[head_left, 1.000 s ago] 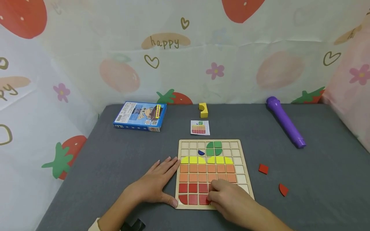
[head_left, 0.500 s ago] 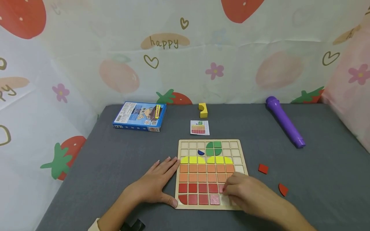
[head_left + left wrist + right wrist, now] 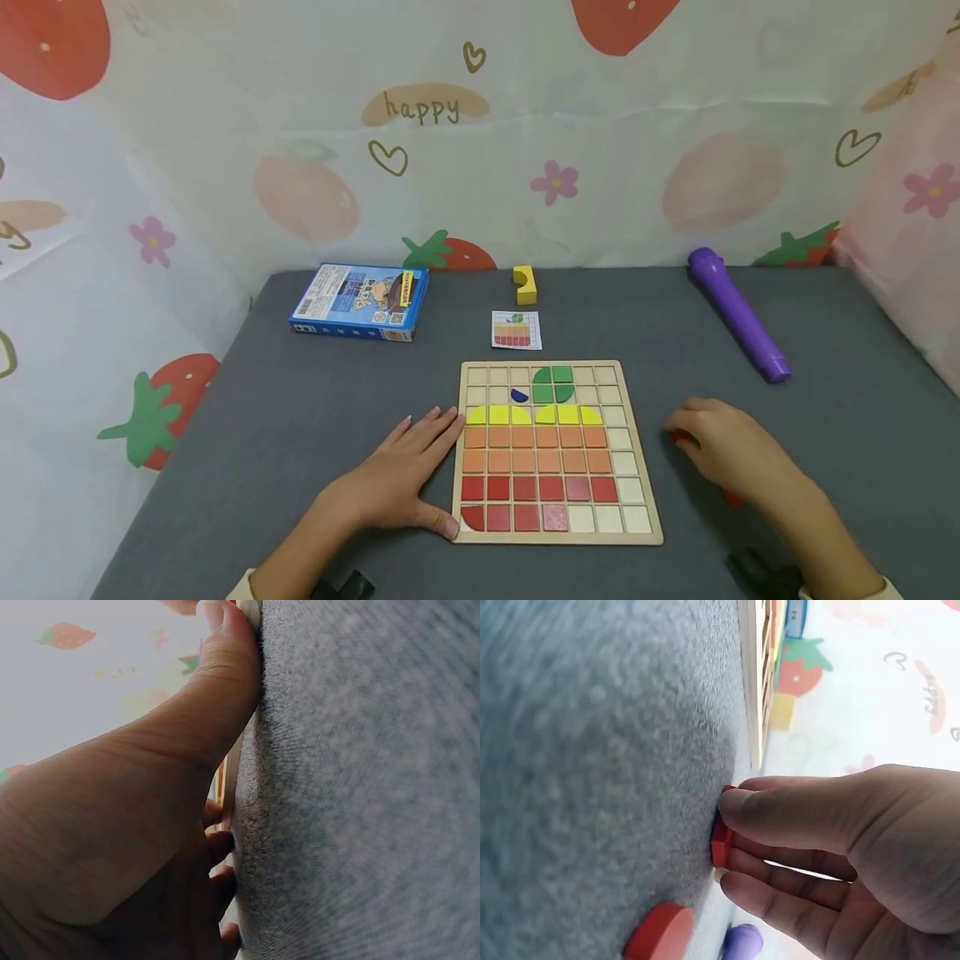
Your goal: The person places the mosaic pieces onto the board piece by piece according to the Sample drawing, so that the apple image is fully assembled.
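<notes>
A wooden grid board (image 3: 637,520) lies on the grey cloth, filled with rows of red, orange and yellow tiles, a green cluster and a blue half-round piece (image 3: 519,396). My left hand (image 3: 405,479) lies spread along the board's left edge, thumb at the near left corner. To the right of the board, my right hand (image 3: 731,446) pinches a red square tile (image 3: 721,844) between thumb and fingers, low over the cloth. Close by lies a red quarter-round tile (image 3: 660,934), mostly hidden under the wrist in the head view.
Behind the board lie a small pattern card (image 3: 516,330) and a yellow arch block (image 3: 525,286). A blue box (image 3: 360,302) is at the back left. At the back right lies a purple microphone-shaped object (image 3: 738,315).
My right hand has left the board, where a red tile now fills the sixth cell of the second-lowest row, and moved right onto the loose red square tile. My left hand has stayed put.
</notes>
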